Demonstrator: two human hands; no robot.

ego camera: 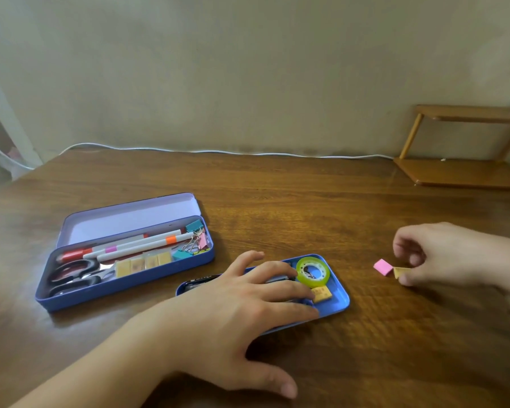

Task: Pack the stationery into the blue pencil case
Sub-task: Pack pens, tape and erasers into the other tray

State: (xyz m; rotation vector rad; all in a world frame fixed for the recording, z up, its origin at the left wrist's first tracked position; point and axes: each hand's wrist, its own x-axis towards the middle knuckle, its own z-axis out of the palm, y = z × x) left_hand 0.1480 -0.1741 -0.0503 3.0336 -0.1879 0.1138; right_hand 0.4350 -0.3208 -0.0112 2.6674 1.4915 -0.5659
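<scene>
The blue pencil case lies open at the left of the table, lid up, holding scissors, white pens, binder clips and several yellow erasers. To its right sits a shallow blue tray with a green tape roll, a yellow eraser and a dark object mostly hidden by my left hand, which rests spread over the tray with straight fingers. My right hand pinches a small yellow eraser on the table, beside a pink eraser.
A small wooden shelf stands at the back right against the wall. A white cable runs along the table's far edge. The table's left edge lies close behind the pencil case.
</scene>
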